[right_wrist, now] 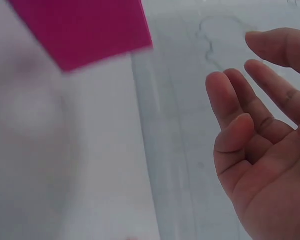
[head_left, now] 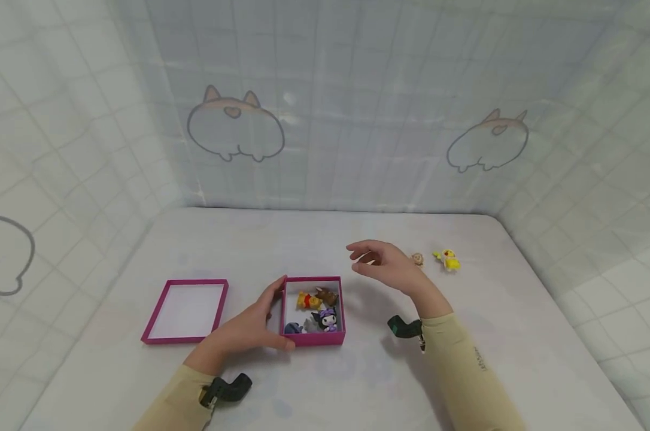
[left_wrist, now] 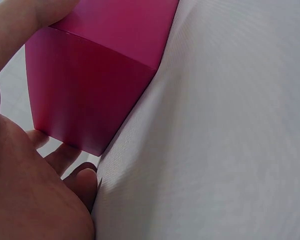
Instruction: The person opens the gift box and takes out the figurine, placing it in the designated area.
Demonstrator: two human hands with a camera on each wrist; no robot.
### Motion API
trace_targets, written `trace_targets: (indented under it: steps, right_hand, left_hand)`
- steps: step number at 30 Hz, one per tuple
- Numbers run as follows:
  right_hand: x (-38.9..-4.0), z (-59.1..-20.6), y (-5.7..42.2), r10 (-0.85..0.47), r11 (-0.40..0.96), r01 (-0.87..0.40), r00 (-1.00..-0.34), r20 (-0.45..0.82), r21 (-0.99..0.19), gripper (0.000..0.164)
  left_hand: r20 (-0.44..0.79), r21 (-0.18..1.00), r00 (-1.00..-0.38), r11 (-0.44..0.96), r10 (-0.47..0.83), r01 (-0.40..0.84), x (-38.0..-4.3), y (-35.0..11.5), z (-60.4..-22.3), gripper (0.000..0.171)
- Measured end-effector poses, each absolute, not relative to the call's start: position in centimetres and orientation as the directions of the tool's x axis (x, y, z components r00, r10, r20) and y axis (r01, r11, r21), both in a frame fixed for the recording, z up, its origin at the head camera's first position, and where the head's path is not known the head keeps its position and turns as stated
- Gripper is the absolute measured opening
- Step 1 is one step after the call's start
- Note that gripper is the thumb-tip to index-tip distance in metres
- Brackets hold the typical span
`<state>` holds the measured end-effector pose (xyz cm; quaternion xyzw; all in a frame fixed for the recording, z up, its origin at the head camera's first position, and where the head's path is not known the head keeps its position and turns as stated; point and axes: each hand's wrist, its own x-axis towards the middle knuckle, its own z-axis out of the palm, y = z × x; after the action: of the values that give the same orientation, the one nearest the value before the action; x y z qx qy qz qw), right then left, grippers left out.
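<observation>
In the head view my left hand [head_left: 249, 326] holds the left side of an open magenta box [head_left: 316, 339], thumb at the front corner and fingers toward the back. The left wrist view shows that thumb on one face of the box [left_wrist: 90, 90] and the fingertips at its far edge. Inside lie several small figurines: a yellow bear in red [head_left: 307, 300], a brown one [head_left: 327, 296], a black-and-purple hooded one [head_left: 327, 320] and a blue-grey one [head_left: 293, 328]. Right of the box my right hand [head_left: 386, 263] hovers, fingers loosely bent and holding nothing.
A magenta-rimmed lid [head_left: 185, 341] lies left of the box, white inside up. Beyond the right hand are a small tan figurine [head_left: 418, 259] and a yellow figurine [head_left: 449, 261]. A pale curtain with cartoon outlines [head_left: 236, 129] borders the white table [head_left: 357, 389].
</observation>
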<state>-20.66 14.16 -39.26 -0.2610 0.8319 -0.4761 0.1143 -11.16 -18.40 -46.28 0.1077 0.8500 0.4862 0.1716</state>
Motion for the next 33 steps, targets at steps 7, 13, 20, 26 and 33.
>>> trace_targets:
  steps: [7,13,20,26,33]
  right_hand:
    - [-19.5,-39.5,11.1,-0.673,0.345,-0.400,-0.736,0.074,-0.849,0.032]
    - [-18.8,-40.3,8.8,-0.770,0.307,-0.484,-0.633,0.086,-0.819,0.032]
    - [-18.0,-40.7,7.3,-0.834,0.287,-0.530,-0.548,0.064,-0.798,0.036]
    - [-17.6,-40.9,6.5,-0.857,0.310,-0.603,-0.512,0.058,-0.735,0.039]
    - [-17.3,-41.1,6.0,-0.898,0.296,-0.679,-0.438,0.048,-0.672,0.039]
  left_hand:
    - [-0.194,0.860,-0.916,0.510,0.352,0.014,-11.0,-18.3,-46.0,0.133]
    - [-0.180,0.864,-0.915,0.503,0.361,0.028,-11.1,-18.5,-46.0,0.133]
    - [-0.175,0.871,-0.907,0.490,0.383,0.039,-10.9,-18.5,-46.2,0.132]
    - [-0.147,0.876,-0.907,0.479,0.394,0.066,-10.9,-18.6,-46.2,0.130]
    - [-0.160,0.868,-0.909,0.494,0.386,0.057,-10.6,-18.6,-45.9,0.130]
